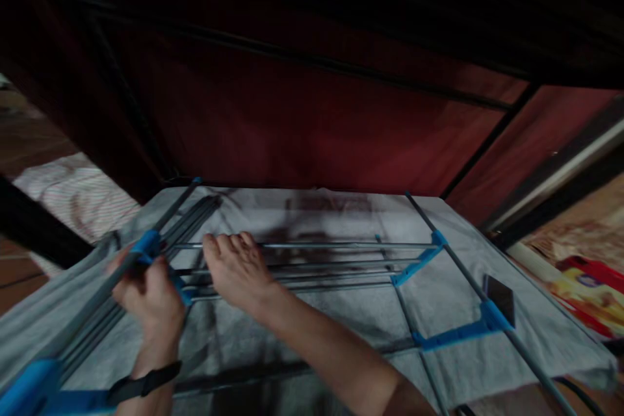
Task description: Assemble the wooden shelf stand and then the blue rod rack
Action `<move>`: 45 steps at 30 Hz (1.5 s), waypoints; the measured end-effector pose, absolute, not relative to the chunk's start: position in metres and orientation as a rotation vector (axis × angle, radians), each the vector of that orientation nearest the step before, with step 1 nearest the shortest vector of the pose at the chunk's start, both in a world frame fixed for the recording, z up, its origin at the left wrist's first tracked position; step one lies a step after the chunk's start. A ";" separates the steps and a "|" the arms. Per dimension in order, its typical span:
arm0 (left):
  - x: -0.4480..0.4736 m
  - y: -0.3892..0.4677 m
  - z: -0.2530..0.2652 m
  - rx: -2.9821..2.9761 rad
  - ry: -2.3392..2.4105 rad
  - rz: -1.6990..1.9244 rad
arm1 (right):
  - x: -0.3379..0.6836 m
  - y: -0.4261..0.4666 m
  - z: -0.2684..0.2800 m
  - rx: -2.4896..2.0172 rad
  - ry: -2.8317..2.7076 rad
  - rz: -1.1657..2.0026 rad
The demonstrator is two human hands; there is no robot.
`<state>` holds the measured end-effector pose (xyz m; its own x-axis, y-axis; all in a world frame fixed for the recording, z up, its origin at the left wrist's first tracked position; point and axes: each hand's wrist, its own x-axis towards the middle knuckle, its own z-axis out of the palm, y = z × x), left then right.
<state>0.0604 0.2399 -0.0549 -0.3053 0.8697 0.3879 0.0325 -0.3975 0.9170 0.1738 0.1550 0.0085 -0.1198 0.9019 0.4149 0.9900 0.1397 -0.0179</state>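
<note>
A drying rack of grey metal tubes with blue plastic brackets (455, 336) lies across a pale cloth. My left hand (151, 296), with a black band on its wrist, is closed around the blue joint (147, 244) on the left side tube. Just right of it, my right hand (238, 266) has its fingers wrapped over a thin cross rod (341, 246) near the rod's left end. That rod runs to a blue bracket (419, 263) on the right side tube. My palms and the rod's left end are partly hidden.
Several loose grey tubes (195, 218) lie bundled at the left. A dark phone (500, 296) rests by the right side tube. Behind the cloth-covered surface (341, 208) stands a dark red panel (322, 123). A red and yellow packet (589, 292) is at far right.
</note>
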 end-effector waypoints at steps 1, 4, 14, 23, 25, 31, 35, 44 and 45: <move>0.061 0.240 -0.052 1.355 1.176 1.836 | 0.172 0.158 0.007 -1.846 -2.099 -0.345; 0.058 0.243 -0.049 1.451 1.247 1.739 | 0.168 0.165 0.005 -1.922 -2.088 -0.276; 0.054 0.247 -0.068 1.311 1.149 1.727 | 0.164 0.164 0.003 -1.997 -2.151 -0.291; 0.061 0.246 -0.063 1.290 1.120 1.776 | 0.161 0.163 0.010 -1.968 -2.169 -0.372; 0.062 0.245 -0.063 1.274 1.115 1.779 | 0.162 0.163 0.009 -1.960 -2.186 -0.371; 0.064 0.247 -0.067 1.254 1.104 1.793 | 0.161 0.164 0.007 -1.959 -2.210 -0.369; 0.064 0.247 -0.067 1.263 1.087 1.796 | 0.161 0.164 0.007 -1.936 -2.205 -0.380; 0.065 0.245 -0.064 1.223 1.074 1.779 | 0.162 0.165 0.007 -1.953 -2.219 -0.324; 0.065 0.245 -0.065 1.222 1.073 1.781 | 0.162 0.165 0.007 -1.952 -2.219 -0.322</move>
